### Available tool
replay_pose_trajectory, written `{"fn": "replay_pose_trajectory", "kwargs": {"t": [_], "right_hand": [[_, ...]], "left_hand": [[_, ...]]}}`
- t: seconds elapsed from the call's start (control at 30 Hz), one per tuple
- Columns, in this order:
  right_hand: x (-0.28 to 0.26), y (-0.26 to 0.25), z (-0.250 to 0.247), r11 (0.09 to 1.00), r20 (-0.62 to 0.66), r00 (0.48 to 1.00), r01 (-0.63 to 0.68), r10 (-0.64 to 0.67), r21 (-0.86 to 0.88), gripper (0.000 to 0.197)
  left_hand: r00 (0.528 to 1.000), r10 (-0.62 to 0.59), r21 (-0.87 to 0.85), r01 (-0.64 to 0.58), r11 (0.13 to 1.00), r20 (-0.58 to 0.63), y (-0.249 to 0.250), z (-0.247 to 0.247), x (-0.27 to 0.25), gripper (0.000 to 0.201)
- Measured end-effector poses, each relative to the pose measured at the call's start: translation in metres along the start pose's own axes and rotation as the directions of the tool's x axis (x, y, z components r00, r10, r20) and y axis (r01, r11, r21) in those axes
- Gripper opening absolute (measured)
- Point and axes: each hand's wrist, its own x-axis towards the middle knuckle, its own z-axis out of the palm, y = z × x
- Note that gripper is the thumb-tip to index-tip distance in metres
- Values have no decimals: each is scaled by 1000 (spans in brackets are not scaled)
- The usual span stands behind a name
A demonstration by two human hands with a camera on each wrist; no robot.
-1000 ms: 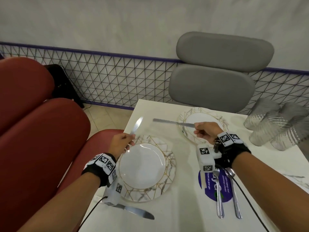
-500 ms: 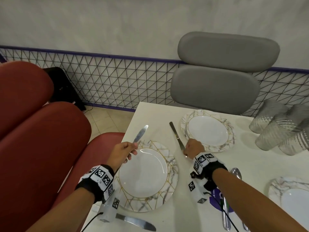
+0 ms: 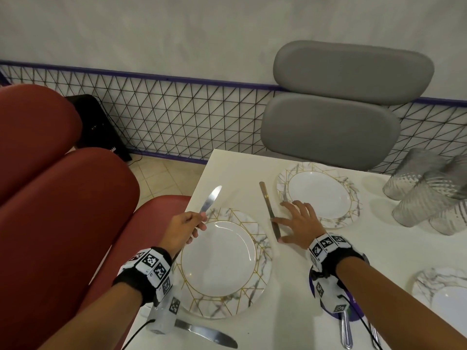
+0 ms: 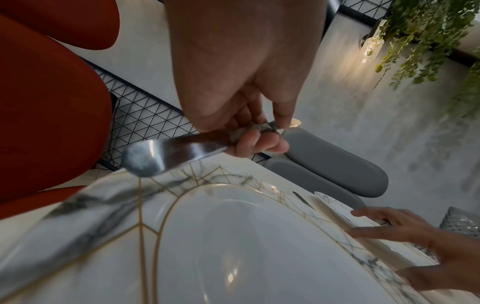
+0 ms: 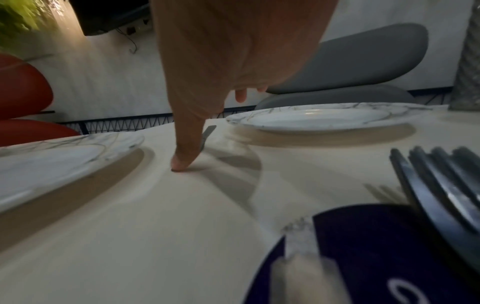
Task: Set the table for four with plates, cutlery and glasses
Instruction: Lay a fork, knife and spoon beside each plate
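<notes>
Released since half a second ago, one knife (image 3: 270, 210) now lies mid-frame between two plates beside the spread-fingered right hand (image 3: 299, 224), while the left hand (image 3: 183, 229) still pinches another knife (image 3: 210, 199), unplaced.

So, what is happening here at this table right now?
A person is setting the white table for a meal. The left hand grips a knife in the air, above the far rim of the near plate. The right hand is spread open, its fingers touching a second knife that lies flat on the table beside the far plate. Another knife lies at the near edge. The glasses stand grouped at the right, not yet distributed.
</notes>
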Motion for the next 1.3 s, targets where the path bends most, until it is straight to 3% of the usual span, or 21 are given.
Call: {"fn": "replay_pose_trajectory", "kwargs": {"t": [0.07, 0.17, 0.4, 0.5, 0.6, 1.3], "right_hand": [[5, -3, 1, 997, 29, 999, 18, -16, -77, 60], [17, -4, 1, 996, -29, 998, 51, -53, -77, 60], [53, -4, -6, 997, -3, 999, -48, 48, -62, 61], [62, -3, -6, 997, -64, 995, -72, 70, -21, 64], [65, -2, -8, 996, -112, 990, -86, 86, 6, 53], [109, 10, -9, 972, -104, 967, -231, 233, 37, 53]], "left_hand": [[1000, 6, -6, -6, 1000, 2, -1, 0, 0, 28], [1000, 14, 0, -14, 1000, 8, -2, -1, 0, 28], [999, 20, 12, -20, 1000, -32, -3, -10, 6, 25], [999, 19, 7, -18, 1000, -41, -3, -13, 9, 23], [999, 18, 10, -18, 1000, -43, -4, -13, 11, 22], [996, -5, -36, 2, 999, -89, -11, -31, 18, 18]]}}
